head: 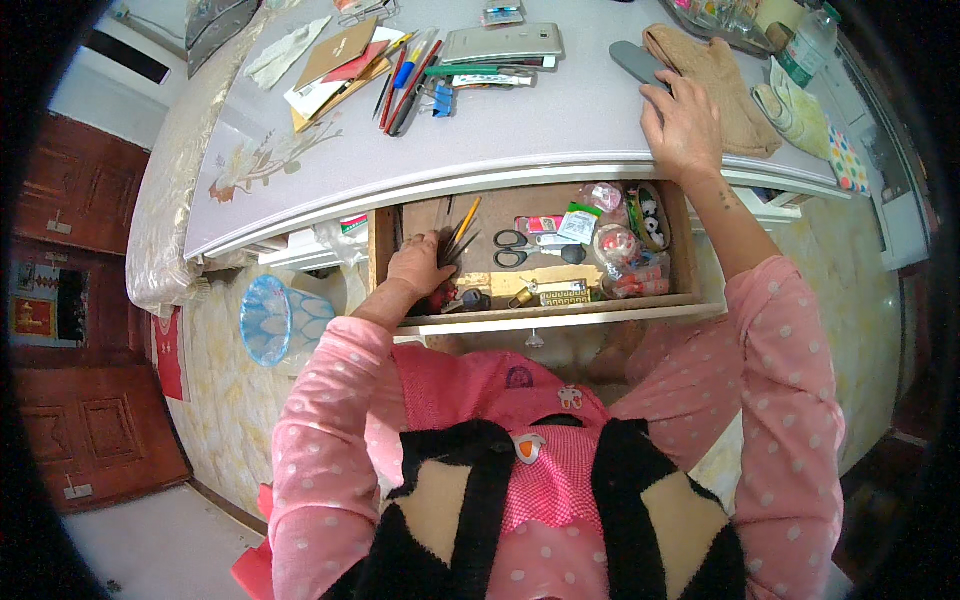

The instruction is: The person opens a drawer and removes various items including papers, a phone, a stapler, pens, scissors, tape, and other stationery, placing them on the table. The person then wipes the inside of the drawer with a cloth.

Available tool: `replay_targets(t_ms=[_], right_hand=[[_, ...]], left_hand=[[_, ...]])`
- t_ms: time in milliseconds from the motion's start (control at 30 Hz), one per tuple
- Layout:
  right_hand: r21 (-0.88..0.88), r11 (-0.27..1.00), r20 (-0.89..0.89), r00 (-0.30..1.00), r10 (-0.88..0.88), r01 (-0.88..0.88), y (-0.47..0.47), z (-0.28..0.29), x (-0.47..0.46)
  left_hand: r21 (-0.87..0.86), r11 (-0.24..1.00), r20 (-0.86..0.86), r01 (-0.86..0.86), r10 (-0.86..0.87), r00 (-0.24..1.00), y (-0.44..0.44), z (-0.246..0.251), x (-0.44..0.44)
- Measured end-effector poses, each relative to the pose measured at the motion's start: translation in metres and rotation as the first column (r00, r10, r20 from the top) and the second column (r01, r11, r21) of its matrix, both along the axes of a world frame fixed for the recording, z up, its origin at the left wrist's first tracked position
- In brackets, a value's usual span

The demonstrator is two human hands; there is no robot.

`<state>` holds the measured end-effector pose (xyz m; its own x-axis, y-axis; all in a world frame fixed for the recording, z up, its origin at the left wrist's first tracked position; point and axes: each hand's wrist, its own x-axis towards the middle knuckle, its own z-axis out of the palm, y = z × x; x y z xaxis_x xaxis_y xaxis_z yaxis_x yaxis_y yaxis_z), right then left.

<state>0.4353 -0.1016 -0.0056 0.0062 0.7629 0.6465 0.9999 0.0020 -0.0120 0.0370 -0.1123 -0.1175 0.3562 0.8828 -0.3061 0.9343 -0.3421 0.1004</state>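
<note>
My left hand (420, 262) is inside the open wooden drawer (694, 289), at its left end. A yellow pencil (469, 218) and several dark pens lie against its thumb and fingers; whether they are gripped is unclear. On the tabletop, my right hand (686, 124) has its fingers around the near end of a flat grey rounded object (634, 61), beside a folded tan towel (712, 97). Mid-drawer lie black-handled scissors (511, 249) and a brass padlock (523, 295). A green-and-white packet (579, 223) and small clear plastic containers (616, 245) sit further right.
Across the table (390, 161) lie a silver phone (502, 45), several pens (409, 82), a blue binder clip (442, 100), and notebooks (337, 52). A plastic bottle (810, 45) stands at the far right. On the floor at left is a blue wastebasket (266, 322).
</note>
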Motion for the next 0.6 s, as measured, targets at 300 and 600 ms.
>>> replay_targets(t_ms=[300,600], right_hand=[[-0.019,1.0,-0.017,1.0,0.012,-0.012,-0.003,0.001,0.0],[-0.004,1.0,-0.029,1.0,0.005,-0.005,-0.001,-0.002,-0.001]], left_hand=[[-0.139,0.968,-0.098,-0.209,0.197,0.975,0.007,-0.017,0.023],[-0.086,0.97,-0.12,-0.226,0.216,0.969,-0.004,-0.018,0.032]])
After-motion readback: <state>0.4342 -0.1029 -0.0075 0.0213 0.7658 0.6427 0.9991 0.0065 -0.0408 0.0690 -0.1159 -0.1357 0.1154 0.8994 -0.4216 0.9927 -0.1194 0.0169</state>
